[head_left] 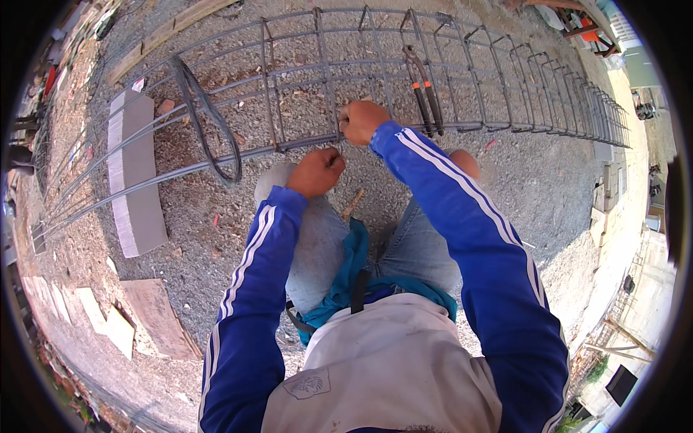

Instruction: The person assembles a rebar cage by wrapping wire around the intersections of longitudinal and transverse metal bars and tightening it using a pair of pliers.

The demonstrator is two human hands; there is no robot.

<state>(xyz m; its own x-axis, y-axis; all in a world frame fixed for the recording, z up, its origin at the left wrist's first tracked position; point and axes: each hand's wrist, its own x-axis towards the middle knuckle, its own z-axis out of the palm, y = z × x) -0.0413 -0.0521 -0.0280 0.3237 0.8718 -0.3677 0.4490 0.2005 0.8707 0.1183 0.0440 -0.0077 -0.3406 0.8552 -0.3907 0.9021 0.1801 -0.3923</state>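
A long rebar cage (473,79) of lengthwise bars and square stirrups lies across in front of me. At its near lower bar, by a stirrup, my right hand (363,121) is closed with the fingertips pinched; what they grip is too small to make out. Just below that bar and to the left, my left hand (317,172) is curled closed, its contents hidden. A looped bundle of dark tie wire (193,94) hangs over the bars to the left. Pincers (427,97) with black and orange handles rest on the cage, right of my right hand.
A grey block (138,180) sits under the bars' left ends. Flat boards (160,317) lie at lower left, and a timber beam (170,32) at the far left. Gravel ground (209,245) surrounds my knees. A light wall (635,303) bounds the right.
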